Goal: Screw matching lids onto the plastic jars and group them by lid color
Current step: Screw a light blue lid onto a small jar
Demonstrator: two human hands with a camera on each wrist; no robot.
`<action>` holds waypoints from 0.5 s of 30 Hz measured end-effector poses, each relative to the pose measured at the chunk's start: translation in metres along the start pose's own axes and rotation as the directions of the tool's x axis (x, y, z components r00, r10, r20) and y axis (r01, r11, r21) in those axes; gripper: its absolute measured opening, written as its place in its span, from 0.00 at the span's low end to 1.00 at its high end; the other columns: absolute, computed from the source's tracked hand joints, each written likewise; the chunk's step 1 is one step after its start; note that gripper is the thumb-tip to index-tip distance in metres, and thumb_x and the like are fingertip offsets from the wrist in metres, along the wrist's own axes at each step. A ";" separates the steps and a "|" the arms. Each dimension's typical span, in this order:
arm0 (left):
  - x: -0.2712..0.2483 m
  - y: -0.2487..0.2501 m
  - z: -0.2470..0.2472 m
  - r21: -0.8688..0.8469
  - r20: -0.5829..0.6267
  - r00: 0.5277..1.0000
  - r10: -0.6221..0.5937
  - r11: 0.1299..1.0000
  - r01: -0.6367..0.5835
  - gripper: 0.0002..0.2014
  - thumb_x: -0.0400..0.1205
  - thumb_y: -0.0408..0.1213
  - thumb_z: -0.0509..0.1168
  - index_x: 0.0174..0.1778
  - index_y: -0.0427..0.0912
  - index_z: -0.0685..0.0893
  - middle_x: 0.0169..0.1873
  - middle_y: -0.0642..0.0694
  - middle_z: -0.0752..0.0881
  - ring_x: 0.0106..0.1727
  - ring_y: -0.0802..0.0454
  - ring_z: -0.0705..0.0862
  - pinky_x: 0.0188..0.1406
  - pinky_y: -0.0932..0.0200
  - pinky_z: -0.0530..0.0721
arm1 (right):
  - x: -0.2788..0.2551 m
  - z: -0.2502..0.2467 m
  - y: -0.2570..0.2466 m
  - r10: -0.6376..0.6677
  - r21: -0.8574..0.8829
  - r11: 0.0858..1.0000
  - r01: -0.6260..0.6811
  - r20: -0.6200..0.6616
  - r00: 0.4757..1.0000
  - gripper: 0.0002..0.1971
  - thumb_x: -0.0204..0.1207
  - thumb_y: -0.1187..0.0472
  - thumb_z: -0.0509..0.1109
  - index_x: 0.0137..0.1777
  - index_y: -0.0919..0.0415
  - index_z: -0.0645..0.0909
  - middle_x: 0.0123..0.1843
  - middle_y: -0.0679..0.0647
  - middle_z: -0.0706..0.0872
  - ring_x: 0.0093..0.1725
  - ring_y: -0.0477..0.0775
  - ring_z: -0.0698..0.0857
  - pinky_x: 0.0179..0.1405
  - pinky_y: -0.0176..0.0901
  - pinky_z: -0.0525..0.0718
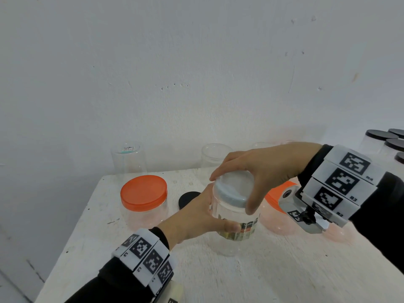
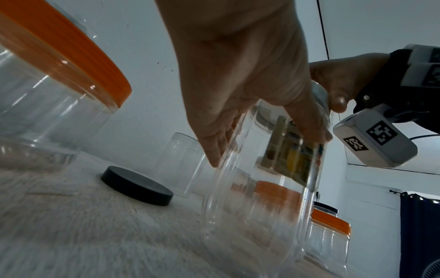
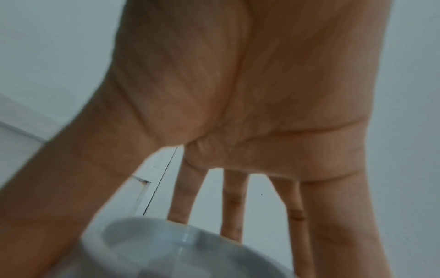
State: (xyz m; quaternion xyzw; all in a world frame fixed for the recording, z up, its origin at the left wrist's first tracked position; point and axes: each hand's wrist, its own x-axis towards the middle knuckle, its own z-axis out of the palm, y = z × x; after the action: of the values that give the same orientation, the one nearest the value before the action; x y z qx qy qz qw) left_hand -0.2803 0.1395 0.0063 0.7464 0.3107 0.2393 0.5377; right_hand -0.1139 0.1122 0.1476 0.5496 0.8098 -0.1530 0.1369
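On the desk [image 1: 273, 270], left hand [image 1: 192, 217] wraps the jar [image 1: 235, 221] while right fingers [image 1: 251, 193] pinch the lid [image 1: 232, 190]; tilted seating could cross-thread it.

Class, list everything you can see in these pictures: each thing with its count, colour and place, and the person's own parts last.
labelled jar: one, clear, table centre, held.
pale lid: one, light blue-grey, on the labelled jar.
orange-lidded jars: two, clear; one left, one behind the right wrist.
loose lid: one, black, flat on the table.
open jars: at least two, clear, by the wall.
black-lidded jars: about four, far right.
table: one, white.
wristbands: two, white, black markers.
left hand: grips the jar's body.
right hand: grips the pale lid.
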 end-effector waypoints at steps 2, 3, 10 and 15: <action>-0.001 0.001 0.001 0.011 -0.013 1.000 -0.006 1.000 0.006 0.48 0.69 0.43 0.81 0.80 0.61 0.58 0.69 0.63 0.76 0.70 0.65 0.75 0.69 0.56 0.79 | 0.001 0.001 -0.003 0.070 -0.015 0.997 -0.070 -0.004 0.998 0.41 0.57 0.34 0.80 0.69 0.20 0.61 0.67 0.36 0.67 0.60 0.56 0.84 0.57 0.51 0.85; -0.001 0.001 0.001 0.012 -0.018 1.000 -0.007 1.000 0.007 0.48 0.69 0.43 0.81 0.80 0.60 0.58 0.69 0.62 0.77 0.70 0.64 0.75 0.70 0.54 0.78 | 0.002 0.001 -0.004 0.104 -0.014 0.994 -0.104 -0.005 0.995 0.41 0.56 0.31 0.78 0.67 0.20 0.60 0.65 0.37 0.68 0.54 0.56 0.88 0.51 0.48 0.86; -0.002 0.002 0.001 -0.004 -0.016 1.000 0.010 1.000 -0.010 0.47 0.70 0.40 0.81 0.80 0.58 0.59 0.69 0.60 0.78 0.70 0.63 0.76 0.70 0.52 0.80 | 0.005 0.006 -0.013 0.242 0.003 0.970 -0.242 -0.052 0.969 0.43 0.57 0.20 0.68 0.73 0.32 0.62 0.65 0.46 0.75 0.24 0.43 0.87 0.37 0.41 0.89; -0.001 0.003 0.002 -0.011 -0.012 1.000 0.022 1.000 -0.022 0.48 0.67 0.44 0.80 0.80 0.58 0.59 0.70 0.59 0.77 0.71 0.62 0.75 0.71 0.51 0.78 | -0.007 -0.007 -0.006 0.153 0.059 0.986 -0.156 0.059 0.987 0.47 0.59 0.36 0.80 0.72 0.18 0.54 0.73 0.33 0.64 0.67 0.48 0.75 0.61 0.45 0.79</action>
State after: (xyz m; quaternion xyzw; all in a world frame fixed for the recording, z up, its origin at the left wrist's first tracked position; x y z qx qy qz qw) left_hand -0.2788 0.1364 0.0085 0.7452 0.3043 0.2516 0.5373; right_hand -0.1173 0.1069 0.1570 0.6104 0.7555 -0.1823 0.1527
